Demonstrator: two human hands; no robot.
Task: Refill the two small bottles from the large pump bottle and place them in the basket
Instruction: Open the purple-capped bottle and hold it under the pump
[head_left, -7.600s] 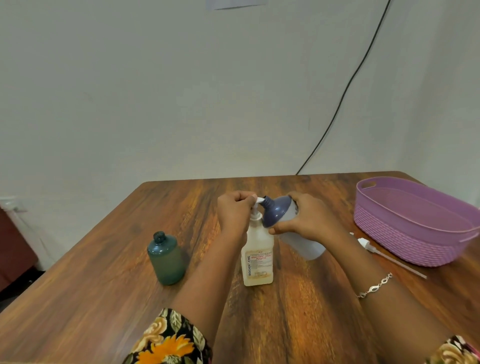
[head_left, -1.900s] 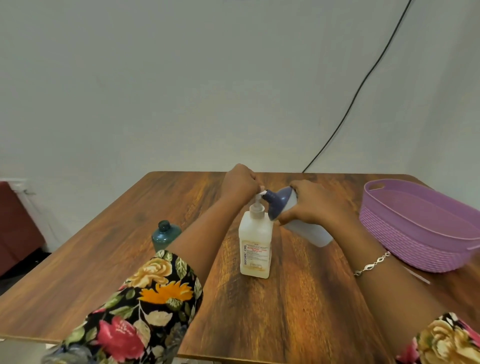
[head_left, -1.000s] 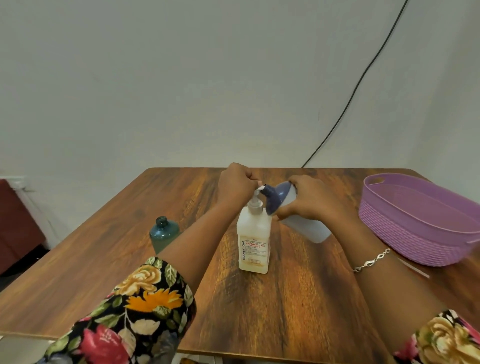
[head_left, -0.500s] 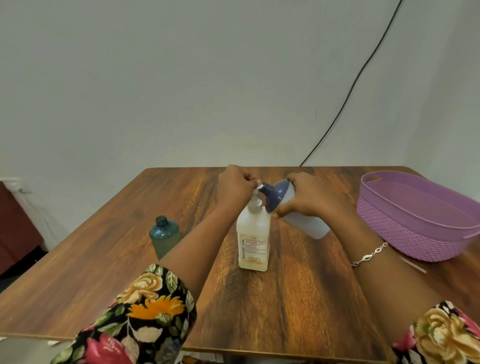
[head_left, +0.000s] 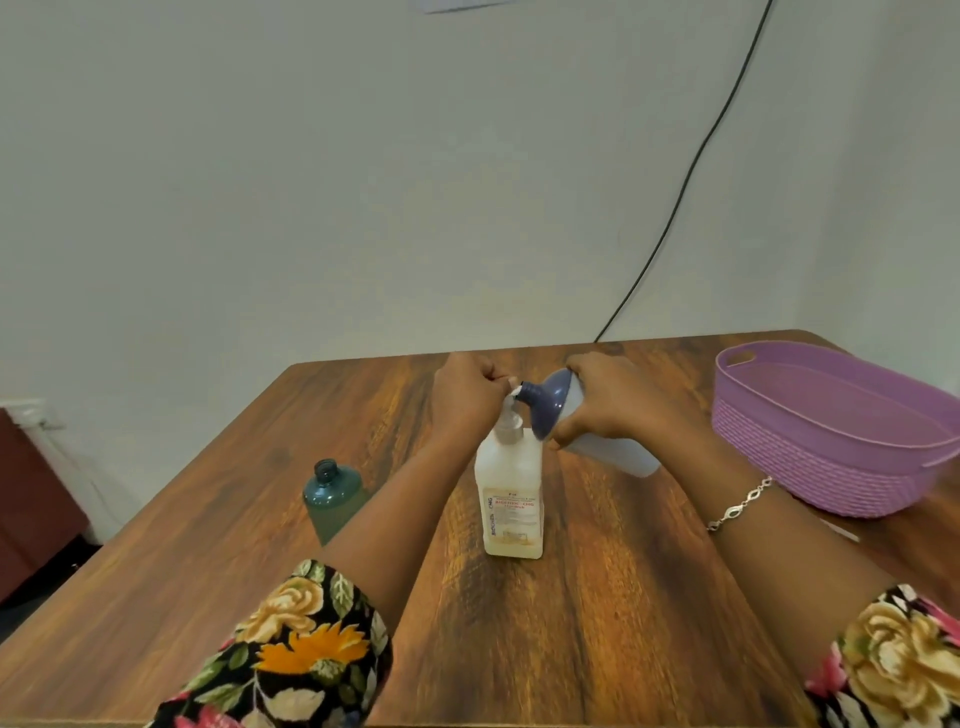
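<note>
Hands both busy: the left hand (head_left: 467, 395) sits on top of the pump bottle (head_left: 511, 499), fingers curled tight over the pump head, and that bottle stands upright around the middle of the desk (head_left: 597, 623). Meanwhile the right hand (head_left: 608, 410) has its fingers clamped round the white bottle (head_left: 615, 454) with the dark blue top, tipped over sideways so its neck meets the pump spout. Over toward the left edge the teal bottle (head_left: 332, 493) stands upright, neck open, partly behind the left forearm. By the right edge, near the far corner, sits the purple basket (head_left: 831, 467). Behind it all a black cable (head_left: 691, 171) runs down the wall.
</note>
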